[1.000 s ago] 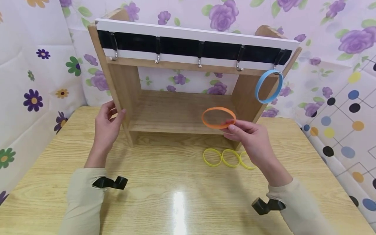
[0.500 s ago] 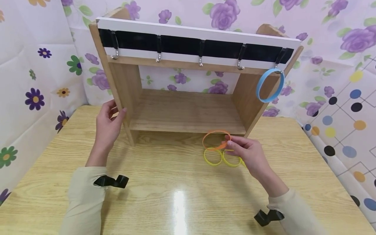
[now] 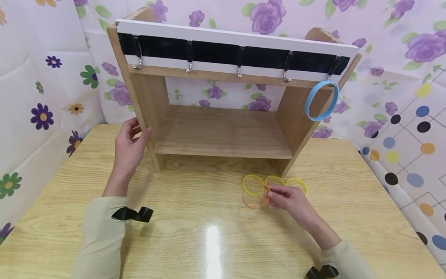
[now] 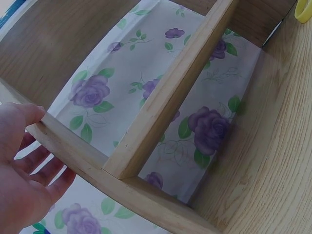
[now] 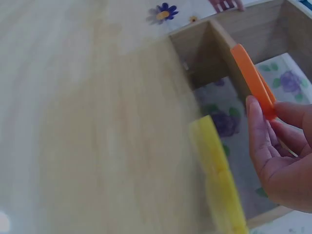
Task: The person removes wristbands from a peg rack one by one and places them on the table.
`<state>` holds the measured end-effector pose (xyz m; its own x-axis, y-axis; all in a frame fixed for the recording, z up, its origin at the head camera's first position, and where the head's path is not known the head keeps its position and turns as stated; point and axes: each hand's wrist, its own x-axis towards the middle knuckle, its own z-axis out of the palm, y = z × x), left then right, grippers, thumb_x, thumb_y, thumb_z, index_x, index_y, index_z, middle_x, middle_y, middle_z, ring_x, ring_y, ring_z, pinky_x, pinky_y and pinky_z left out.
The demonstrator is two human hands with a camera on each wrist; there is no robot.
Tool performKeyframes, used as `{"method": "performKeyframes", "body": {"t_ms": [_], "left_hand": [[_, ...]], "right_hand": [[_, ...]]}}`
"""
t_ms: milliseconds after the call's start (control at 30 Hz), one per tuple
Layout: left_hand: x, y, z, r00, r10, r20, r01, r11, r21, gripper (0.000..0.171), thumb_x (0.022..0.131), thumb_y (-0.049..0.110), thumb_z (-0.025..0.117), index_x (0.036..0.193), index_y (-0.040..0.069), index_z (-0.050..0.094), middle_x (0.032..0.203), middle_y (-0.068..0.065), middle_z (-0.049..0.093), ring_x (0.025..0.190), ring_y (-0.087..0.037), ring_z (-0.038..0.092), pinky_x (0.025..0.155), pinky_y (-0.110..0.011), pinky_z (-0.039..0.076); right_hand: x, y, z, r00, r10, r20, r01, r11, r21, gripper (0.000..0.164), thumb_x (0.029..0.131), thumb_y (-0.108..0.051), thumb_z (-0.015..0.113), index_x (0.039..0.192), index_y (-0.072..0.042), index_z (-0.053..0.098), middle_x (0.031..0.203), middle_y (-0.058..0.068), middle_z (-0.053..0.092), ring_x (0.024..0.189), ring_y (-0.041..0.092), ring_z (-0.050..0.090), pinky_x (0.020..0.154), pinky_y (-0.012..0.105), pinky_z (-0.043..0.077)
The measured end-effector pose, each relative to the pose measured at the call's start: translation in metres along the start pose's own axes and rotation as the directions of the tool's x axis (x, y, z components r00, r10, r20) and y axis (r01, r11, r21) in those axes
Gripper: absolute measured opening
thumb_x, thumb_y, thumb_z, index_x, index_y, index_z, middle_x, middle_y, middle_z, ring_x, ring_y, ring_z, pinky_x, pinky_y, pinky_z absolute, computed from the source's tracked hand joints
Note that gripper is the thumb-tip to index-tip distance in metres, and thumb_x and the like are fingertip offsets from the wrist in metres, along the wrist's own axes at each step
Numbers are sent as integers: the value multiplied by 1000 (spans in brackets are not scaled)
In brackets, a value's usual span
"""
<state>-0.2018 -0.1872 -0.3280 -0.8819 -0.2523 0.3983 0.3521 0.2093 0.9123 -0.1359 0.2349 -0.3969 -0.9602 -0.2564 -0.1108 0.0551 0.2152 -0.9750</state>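
My right hand (image 3: 292,202) pinches an orange wristband (image 5: 253,80) between thumb and fingers, low over the table in front of the shelf. Close by lies a row of yellow wristbands (image 5: 222,180); in the head view the orange one overlaps the leftmost two. My left hand (image 3: 128,151) grips the left side panel (image 4: 73,146) of the wooden shelf, thumb on its front edge and fingers behind it. A blue wristband (image 3: 308,105) hangs from the rightmost hook of the black and white hook rail (image 3: 216,53) along the shelf's top.
The other hooks, such as the middle hook (image 3: 239,71), carry nothing. A wooden shelf board (image 3: 223,131) spans the unit. The wood-grain table (image 3: 181,232) stretches out in front. Floral sheeting (image 3: 216,11) stands behind, with patterned sheeting at both sides.
My right hand has come down and toward me with the orange wristband, from in front of the shelf board to beside the yellow ones. My left hand has kept its grip on the panel.
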Motion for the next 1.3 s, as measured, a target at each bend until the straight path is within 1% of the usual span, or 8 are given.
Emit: {"method": "performKeyframes", "body": {"t_ms": [267, 467, 600, 700, 900, 1133, 1233, 1300], "left_hand": [[-1, 2, 0, 1000, -3, -2, 3, 1000, -2, 41, 96, 9, 58, 133, -5, 46, 119, -3, 53, 114, -15, 52, 92, -25, 45], [0, 0, -3, 1000, -6, -13, 6, 1000, 10, 41, 96, 8, 58, 132, -6, 46, 121, -6, 53, 115, -16, 52, 94, -26, 45], [0, 0, -2, 1000, -8, 6, 8, 1000, 22, 42, 96, 9, 57, 134, -5, 45, 126, -11, 52, 117, -18, 51, 93, -26, 45], [-1, 0, -1, 1000, -10, 15, 9, 1000, 25, 43, 97, 10, 57, 135, -4, 45, 127, -12, 51, 118, -18, 51, 93, -25, 44], [0, 1, -2, 1000, -5, 8, 5, 1000, 27, 42, 96, 10, 57, 135, -4, 45, 126, -12, 51, 117, -18, 51, 93, -25, 45], [0, 0, 0, 1000, -12, 14, 11, 1000, 27, 42, 96, 10, 58, 135, -4, 46, 125, -10, 52, 117, -16, 51, 93, -24, 45], [0, 1, -1, 1000, -11, 11, 11, 999, 31, 42, 97, 10, 58, 135, -4, 45, 126, -10, 52, 117, -16, 51, 93, -25, 45], [0, 1, -1, 1000, -6, 5, 6, 1000, 28, 42, 96, 9, 57, 134, -5, 46, 124, -9, 52, 116, -16, 51, 93, -25, 45]], "right_hand": [[-5, 16, -8, 989, 63, 132, -66, 998, 15, 44, 95, -9, 62, 128, 17, 49, 109, 25, 65, 85, 23, 68, 75, 36, 57], [-2, 17, -6, 981, 105, 164, -102, 994, -31, 47, 93, -10, 64, 130, 15, 49, 105, 21, 66, 84, 26, 67, 69, 37, 58], [-2, 15, -7, 980, 109, 168, -95, 991, -93, 47, 92, -11, 66, 129, 14, 50, 101, 20, 67, 85, 26, 67, 65, 36, 58], [-3, 13, -7, 981, 89, 175, -60, 985, -163, 45, 92, -12, 67, 127, 12, 54, 105, 19, 65, 86, 26, 66, 63, 36, 58], [-1, 9, -7, 983, 57, 172, 3, 945, -327, 41, 91, -18, 69, 124, 5, 62, 104, 12, 65, 73, 20, 60, 59, 33, 56], [1, 2, -19, 988, 17, 157, 38, 940, -339, 39, 95, -17, 62, 125, 9, 59, 97, 15, 68, 76, 24, 64, 57, 33, 54], [1, -8, -25, 991, 11, 134, 36, 939, -343, 43, 96, -21, 62, 127, 8, 58, 88, 13, 68, 77, 28, 65, 60, 34, 55], [2, -19, -29, 994, 1, 108, 35, 941, -335, 45, 96, -22, 62, 128, 9, 56, 91, 16, 69, 81, 30, 65, 62, 34, 55]]}}
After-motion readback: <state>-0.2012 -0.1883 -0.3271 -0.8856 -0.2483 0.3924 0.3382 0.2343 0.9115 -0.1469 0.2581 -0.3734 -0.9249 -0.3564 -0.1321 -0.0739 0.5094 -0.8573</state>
